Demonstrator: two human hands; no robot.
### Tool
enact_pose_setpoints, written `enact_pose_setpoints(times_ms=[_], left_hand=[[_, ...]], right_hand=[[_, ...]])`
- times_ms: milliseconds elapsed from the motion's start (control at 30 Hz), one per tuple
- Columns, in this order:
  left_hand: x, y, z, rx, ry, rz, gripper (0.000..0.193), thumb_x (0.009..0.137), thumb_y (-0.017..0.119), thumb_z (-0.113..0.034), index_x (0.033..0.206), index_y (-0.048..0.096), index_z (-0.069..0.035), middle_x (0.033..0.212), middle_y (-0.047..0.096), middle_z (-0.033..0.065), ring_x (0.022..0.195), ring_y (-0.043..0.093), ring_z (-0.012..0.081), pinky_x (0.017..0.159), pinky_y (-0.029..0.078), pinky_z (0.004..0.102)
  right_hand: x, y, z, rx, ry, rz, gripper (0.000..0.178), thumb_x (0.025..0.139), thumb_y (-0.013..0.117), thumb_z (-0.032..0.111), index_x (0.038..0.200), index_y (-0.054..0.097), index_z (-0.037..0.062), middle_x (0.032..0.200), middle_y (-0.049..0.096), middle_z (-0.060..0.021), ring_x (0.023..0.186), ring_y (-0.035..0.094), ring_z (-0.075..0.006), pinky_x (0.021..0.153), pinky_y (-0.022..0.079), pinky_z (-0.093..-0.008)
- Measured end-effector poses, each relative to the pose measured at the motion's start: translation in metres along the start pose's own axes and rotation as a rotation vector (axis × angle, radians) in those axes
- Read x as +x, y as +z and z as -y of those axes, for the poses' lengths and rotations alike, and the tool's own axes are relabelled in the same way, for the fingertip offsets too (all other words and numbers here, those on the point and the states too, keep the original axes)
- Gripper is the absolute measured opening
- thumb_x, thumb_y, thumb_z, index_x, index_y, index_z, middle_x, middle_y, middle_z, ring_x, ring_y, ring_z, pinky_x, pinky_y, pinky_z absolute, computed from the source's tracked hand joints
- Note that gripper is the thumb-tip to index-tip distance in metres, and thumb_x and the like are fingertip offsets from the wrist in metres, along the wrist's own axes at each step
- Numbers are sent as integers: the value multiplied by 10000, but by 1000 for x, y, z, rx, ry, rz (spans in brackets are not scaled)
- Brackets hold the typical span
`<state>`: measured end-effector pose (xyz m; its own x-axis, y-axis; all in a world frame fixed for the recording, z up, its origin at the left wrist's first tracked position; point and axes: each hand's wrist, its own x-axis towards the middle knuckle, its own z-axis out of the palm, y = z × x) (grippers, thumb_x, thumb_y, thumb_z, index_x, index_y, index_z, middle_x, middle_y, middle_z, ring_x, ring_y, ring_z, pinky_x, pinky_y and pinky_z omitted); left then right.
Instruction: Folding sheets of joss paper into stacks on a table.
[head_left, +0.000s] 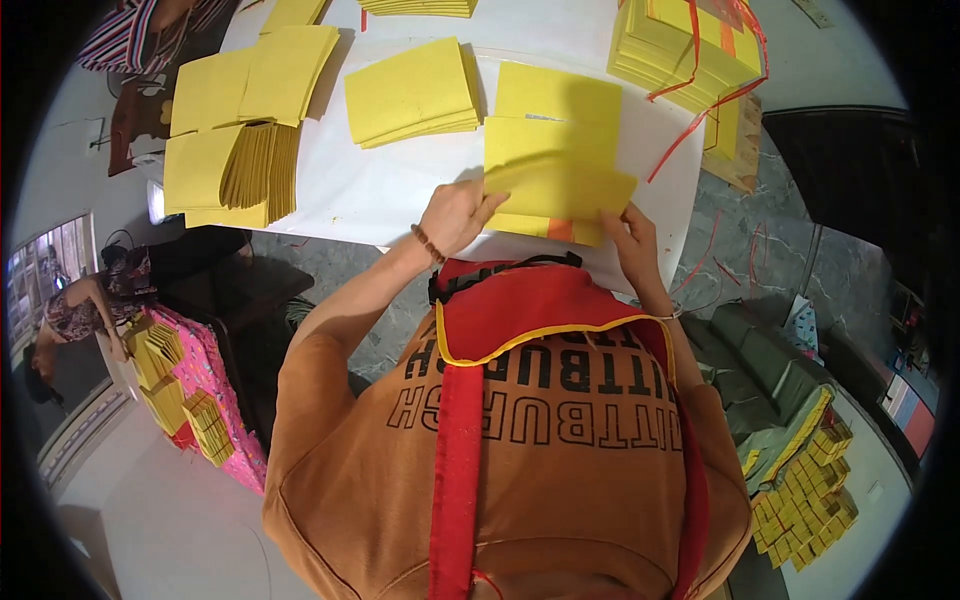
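Near the table's front edge, both my hands hold a yellow paper sheet (560,192) between them. My left hand (462,215), a bead bracelet on its wrist, pinches the sheet's left end. My right hand (632,238) grips the right end, thumb and fingers closed on it. Beneath and behind the sheet lie more yellow papers (555,95), with an orange patch showing at the near edge. Just to the left sits a short fanned stack of yellow paper (410,95).
Thick yellow paper piles (195,165) stand at the table's left. A tall stack (680,50) with red ties (668,150) is at the far right of the white table (390,200). Further left, another person (95,300) works at a pink-covered table (215,380). Yellow bundles (805,500) are piled lower right.
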<state>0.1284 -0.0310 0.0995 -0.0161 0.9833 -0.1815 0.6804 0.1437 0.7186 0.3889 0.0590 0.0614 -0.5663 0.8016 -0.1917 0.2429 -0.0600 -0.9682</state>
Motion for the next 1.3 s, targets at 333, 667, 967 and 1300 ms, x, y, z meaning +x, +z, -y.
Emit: enact_pose_setpoints(times_ms=[333,667,967,1300], left_hand=[[33,12,14,-159,-265,-108,333,892,496,-342,919,569,-18,667,606,195,651,589,390,582,437,463],[44,13,20,-17,-321,-113,348,889,492,-385,904,513,-37,648,604,197,646,597,385,570,449,473],[26,-5,-24,-15,-210,-409,250,835,608,-182,1015,536,-24,676,593,110,639,595,297,602,453,424],[49,50,-4,528,379,-253,502,871,520,-348,1271,460,-49,1342,404,172,1259,354,312,1041,266,443]], right_hand=[[35,20,16,-4,5,-326,354,842,632,171,1140,520,17,619,515,12,556,441,-56,503,356,-223],[51,27,6,-175,-14,-403,371,809,648,154,1129,481,65,577,469,-20,494,418,-98,466,327,-273],[48,28,10,-231,26,-421,305,812,641,150,1072,506,65,582,469,-14,495,411,-98,465,320,-274],[44,29,7,-291,33,-397,239,794,654,149,990,539,74,693,549,-31,585,495,-140,523,369,-297]])
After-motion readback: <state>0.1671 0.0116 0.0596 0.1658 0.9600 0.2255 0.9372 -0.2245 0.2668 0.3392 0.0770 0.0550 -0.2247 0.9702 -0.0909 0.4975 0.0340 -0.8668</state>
